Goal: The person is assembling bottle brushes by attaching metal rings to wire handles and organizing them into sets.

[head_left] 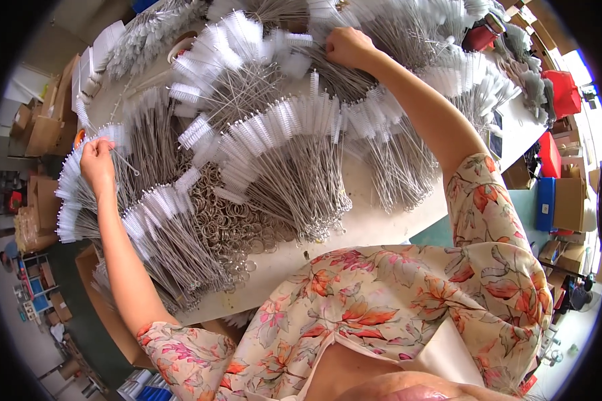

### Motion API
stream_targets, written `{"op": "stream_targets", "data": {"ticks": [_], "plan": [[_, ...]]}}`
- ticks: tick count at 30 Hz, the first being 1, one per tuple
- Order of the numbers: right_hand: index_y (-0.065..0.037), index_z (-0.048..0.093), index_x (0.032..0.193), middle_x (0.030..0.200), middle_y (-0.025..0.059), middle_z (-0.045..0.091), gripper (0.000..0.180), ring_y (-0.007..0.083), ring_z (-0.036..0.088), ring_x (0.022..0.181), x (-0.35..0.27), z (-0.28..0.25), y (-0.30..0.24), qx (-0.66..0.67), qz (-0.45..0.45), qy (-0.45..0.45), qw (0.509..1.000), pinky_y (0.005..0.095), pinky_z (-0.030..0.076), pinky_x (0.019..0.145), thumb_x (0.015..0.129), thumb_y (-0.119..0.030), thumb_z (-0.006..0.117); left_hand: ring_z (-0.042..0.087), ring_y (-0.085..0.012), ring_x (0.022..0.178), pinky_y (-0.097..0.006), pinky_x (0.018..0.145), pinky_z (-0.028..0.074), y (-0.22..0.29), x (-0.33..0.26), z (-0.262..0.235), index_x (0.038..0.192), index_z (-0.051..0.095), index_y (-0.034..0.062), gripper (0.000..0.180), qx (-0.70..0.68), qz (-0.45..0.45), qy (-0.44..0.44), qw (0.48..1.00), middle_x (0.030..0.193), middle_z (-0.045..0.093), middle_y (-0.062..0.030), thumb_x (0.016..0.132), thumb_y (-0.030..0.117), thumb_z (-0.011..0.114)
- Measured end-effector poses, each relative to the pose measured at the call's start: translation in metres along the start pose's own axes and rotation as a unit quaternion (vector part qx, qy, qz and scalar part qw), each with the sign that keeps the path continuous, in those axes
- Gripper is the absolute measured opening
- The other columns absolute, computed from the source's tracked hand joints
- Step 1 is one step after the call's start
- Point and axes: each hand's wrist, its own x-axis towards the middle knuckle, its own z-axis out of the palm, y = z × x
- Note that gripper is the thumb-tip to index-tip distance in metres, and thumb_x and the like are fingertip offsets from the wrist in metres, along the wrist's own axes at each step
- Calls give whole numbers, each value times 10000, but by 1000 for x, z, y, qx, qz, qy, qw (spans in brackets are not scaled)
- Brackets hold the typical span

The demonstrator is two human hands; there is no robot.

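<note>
My left hand [98, 160] is at the left side of the table, its fingers pinched on a wire-handled bottle brush [124, 162]. The looped end of the wire sticks out to the right of the fingers. Beneath this hand lies a fanned bundle of brushes [73, 200] with white bristles. My right hand [348, 48] reaches to the far middle, closed over the wire handles of another heap of brushes [344, 77]. Its fingertips are hidden, so what it grips cannot be made out. A large fanned stack of brushes [294, 160] lies between the hands, nearer to me.
Loose metal rings [231, 224] are piled among the bundles near the front edge of the white table [381, 230]. More brush heaps [247, 67] cover the back. Cardboard boxes [53, 107] stand at the left; a red container [562, 93] and a blue box [546, 204] are at the right.
</note>
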Motion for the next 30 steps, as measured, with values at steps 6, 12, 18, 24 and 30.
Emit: {"op": "stream_targets", "data": {"ticks": [6, 12, 18, 24, 30], "plan": [[-189, 689, 800, 797, 61, 658, 226, 247, 632, 769, -4, -26, 15, 100, 17, 4, 995, 366, 509, 678, 614, -317, 697, 324, -56, 374, -252, 343, 233, 11, -22, 17, 761, 538, 31, 176, 6, -126, -119, 985, 759, 656, -68, 869, 170, 541], [-201, 688, 776, 805, 56, 662, 179, 254, 634, 780, -9, -22, -8, 86, -14, 4, 996, 369, 509, 685, 633, -308, 688, 299, -49, 345, -236, 311, 212, 28, -24, 4, 810, 540, 20, 136, -20, -150, -74, 986, 813, 663, -109, 860, 146, 530], [-189, 674, 788, 838, 76, 652, 169, 272, 627, 823, -10, -6, 2, 40, 12, 3, 999, 393, 502, 687, 633, -245, 636, 244, 10, 364, -174, 312, 172, 96, -71, -27, 884, 546, 38, 117, -300, -126, -50, 944, 798, 634, -89, 890, 154, 533], [-158, 661, 803, 795, 104, 643, 172, 294, 630, 763, -3, -18, -2, 43, 14, 46, 998, 411, 500, 654, 673, -238, 581, 245, 10, 408, -159, 330, 176, 115, -139, -67, 893, 537, 55, 118, -365, -161, -98, 912, 776, 549, -27, 915, 166, 504], [-122, 636, 738, 734, 103, 636, 153, 282, 615, 629, -12, -54, -6, 65, -34, 198, 977, 390, 501, 580, 749, -237, 536, 284, 14, 444, -149, 346, 195, 135, -163, -51, 942, 531, 55, 123, -406, -175, -132, 887, 735, 501, 2, 929, 165, 477]]}}
